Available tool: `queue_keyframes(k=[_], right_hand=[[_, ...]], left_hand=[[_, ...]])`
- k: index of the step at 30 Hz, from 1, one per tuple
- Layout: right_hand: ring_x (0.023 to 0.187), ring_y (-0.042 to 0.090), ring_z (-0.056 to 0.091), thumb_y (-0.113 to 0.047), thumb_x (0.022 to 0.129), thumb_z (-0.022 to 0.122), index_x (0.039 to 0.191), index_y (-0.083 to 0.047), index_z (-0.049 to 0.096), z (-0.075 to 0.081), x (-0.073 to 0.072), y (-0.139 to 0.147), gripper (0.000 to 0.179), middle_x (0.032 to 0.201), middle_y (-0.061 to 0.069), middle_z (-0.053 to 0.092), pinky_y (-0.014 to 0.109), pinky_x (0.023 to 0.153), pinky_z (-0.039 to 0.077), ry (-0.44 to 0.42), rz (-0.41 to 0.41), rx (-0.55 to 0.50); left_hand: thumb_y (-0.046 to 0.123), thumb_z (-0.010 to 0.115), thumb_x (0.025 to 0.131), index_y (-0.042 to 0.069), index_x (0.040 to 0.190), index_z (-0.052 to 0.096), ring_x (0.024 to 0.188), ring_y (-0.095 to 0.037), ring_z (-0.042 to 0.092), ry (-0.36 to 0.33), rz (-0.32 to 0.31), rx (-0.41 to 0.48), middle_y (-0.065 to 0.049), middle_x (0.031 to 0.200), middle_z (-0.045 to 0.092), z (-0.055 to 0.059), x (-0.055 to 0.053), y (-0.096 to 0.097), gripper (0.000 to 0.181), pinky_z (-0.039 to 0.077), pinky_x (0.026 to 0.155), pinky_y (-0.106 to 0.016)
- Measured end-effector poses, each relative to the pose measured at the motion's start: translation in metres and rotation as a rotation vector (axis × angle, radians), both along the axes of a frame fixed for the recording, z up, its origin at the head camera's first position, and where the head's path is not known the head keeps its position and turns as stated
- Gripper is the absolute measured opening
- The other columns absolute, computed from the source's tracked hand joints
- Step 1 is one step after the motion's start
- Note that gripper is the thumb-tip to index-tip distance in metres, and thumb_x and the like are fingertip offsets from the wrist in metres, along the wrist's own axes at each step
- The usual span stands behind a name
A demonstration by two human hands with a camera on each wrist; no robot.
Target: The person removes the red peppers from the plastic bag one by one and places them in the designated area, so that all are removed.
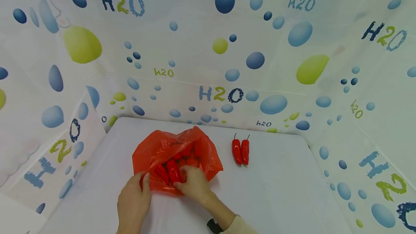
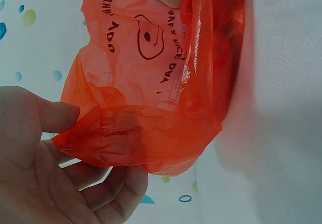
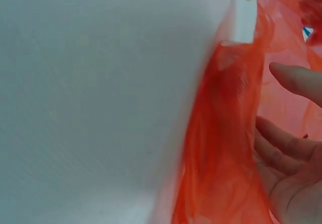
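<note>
A red plastic bag [image 1: 152,145] lies on the table, its mouth toward me. Inside it are several red chili peppers [image 1: 173,170]. My left hand [image 1: 133,199] pinches the bag's near left rim; in the left wrist view the thumb lies over the film [image 2: 115,133] and the fingers are behind it. My right hand [image 1: 196,183] reaches into the mouth, fingertips right at the peppers. The right wrist view shows this hand [image 3: 294,178] with thumb and fingers spread apart beside the bag's wall [image 3: 221,148]; its fingertips are partly hidden by the film.
Two red chili peppers [image 1: 236,151] lie side by side on the white table [image 1: 276,190], right of the bag, stems pointing away. A patterned sheet [image 1: 195,46] with blue and green spots hangs behind the table and along both sides.
</note>
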State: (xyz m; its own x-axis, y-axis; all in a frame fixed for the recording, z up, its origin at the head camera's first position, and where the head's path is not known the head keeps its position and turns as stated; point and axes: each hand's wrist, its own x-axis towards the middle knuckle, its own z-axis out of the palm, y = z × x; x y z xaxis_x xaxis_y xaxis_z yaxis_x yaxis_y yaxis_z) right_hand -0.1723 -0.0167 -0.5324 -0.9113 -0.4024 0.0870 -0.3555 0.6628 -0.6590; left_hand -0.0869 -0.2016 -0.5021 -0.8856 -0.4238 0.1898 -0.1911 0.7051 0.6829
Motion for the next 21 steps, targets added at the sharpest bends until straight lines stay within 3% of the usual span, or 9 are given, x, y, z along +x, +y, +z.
queue_keyframes(k=[7,10,16,21], right_hand=[[0.072,0.008,0.05,-0.027,0.081,0.091,0.107,-0.007,0.067,-0.008,0.003,-0.006,0.04,0.077,-0.007,0.055,0.023,0.062,0.046,0.028,-0.006,0.038],[0.071,0.009,0.05,-0.027,0.081,0.091,0.102,-0.009,0.067,-0.013,0.003,-0.008,0.037,0.077,-0.008,0.056,0.024,0.063,0.046,0.048,-0.01,0.051],[0.073,0.009,0.055,-0.026,0.081,0.09,0.109,-0.005,0.071,-0.017,0.002,-0.009,0.04,0.081,-0.005,0.063,0.025,0.065,0.05,0.091,-0.03,0.075],[0.065,0.008,0.052,-0.02,0.082,0.087,0.098,-0.006,0.071,-0.016,0.002,-0.008,0.026,0.073,-0.005,0.062,0.023,0.058,0.046,0.096,-0.025,0.074]], left_hand=[[0.027,0.052,0.109,0.0,0.12,0.07,0.107,-0.051,0.067,0.004,0.005,0.0,-0.024,0.116,0.072,-0.001,0.0,0.0,0.034,0.05,0.086,-0.069],[0.028,0.052,0.109,0.0,0.12,0.071,0.106,-0.052,0.067,0.006,0.006,0.001,-0.024,0.116,0.072,-0.001,0.001,-0.001,0.035,0.05,0.086,-0.069],[0.028,0.052,0.109,0.0,0.121,0.07,0.107,-0.051,0.067,0.001,0.005,0.001,-0.024,0.117,0.072,-0.001,0.001,-0.002,0.035,0.05,0.087,-0.069],[0.028,0.051,0.11,0.0,0.122,0.07,0.109,-0.051,0.067,-0.016,0.006,0.004,-0.025,0.119,0.071,-0.001,0.001,-0.002,0.036,0.05,0.089,-0.069]])
